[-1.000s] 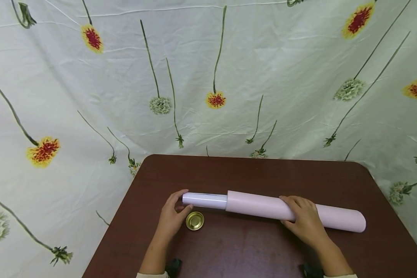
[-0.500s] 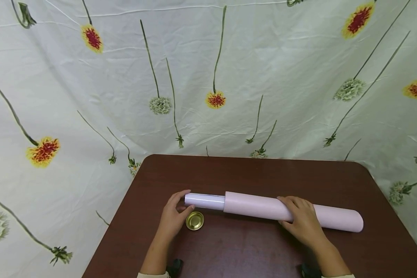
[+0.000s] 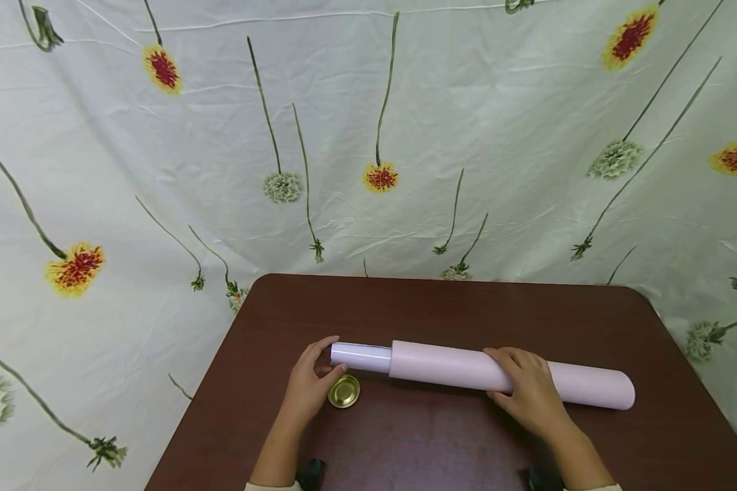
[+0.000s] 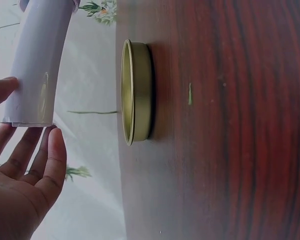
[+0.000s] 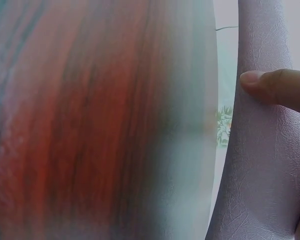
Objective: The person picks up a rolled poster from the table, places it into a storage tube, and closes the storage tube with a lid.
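A pink tube [image 3: 448,365] with a wrinkled, leather-like surface lies across the table [image 3: 442,436]. Out of its left end sticks a glossy white roll [image 3: 361,357]. My left hand [image 3: 307,382] holds the roll's free end: in the left wrist view the thumb touches its side and the fingertips bear on its end rim. My right hand [image 3: 528,385] grips the tube right of its middle, its thumb [image 5: 255,82] on the near side; its other fingers are mostly hidden behind the tube. Beside my left thumb sits a shallow round gold lid or dish [image 3: 344,391].
A white cloth [image 3: 344,225] printed with flowers hangs behind and to the left of the dark brown table. The gold dish stands close under the roll's left end.
The white roll has gone further into the pink tube, so less of it shows. My left hand has moved slightly right, my right hand and the tube left. The gold dish stays put.
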The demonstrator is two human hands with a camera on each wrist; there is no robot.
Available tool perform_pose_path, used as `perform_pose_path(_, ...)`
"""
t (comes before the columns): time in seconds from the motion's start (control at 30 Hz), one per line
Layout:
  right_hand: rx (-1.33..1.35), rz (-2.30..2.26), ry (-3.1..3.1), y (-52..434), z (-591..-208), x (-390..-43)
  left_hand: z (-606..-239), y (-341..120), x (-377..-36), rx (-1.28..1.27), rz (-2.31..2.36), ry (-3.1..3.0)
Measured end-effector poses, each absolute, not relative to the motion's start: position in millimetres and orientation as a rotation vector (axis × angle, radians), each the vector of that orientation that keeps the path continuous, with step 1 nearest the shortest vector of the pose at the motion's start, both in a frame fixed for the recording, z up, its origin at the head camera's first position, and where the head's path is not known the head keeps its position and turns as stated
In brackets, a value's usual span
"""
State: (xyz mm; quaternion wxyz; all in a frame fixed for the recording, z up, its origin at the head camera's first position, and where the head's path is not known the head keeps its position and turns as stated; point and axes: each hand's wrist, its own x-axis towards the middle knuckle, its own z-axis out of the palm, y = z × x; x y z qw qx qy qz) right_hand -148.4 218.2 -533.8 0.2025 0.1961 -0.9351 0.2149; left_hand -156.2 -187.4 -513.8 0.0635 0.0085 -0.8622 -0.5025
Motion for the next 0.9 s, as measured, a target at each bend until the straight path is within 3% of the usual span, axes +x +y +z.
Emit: perform_pose_path(0.9, 0.555, 0.606, -2.617, 209.4, -530.6, -147.9, -510.6, -179.3, -157.2, 0.034, -1.532, -2.640)
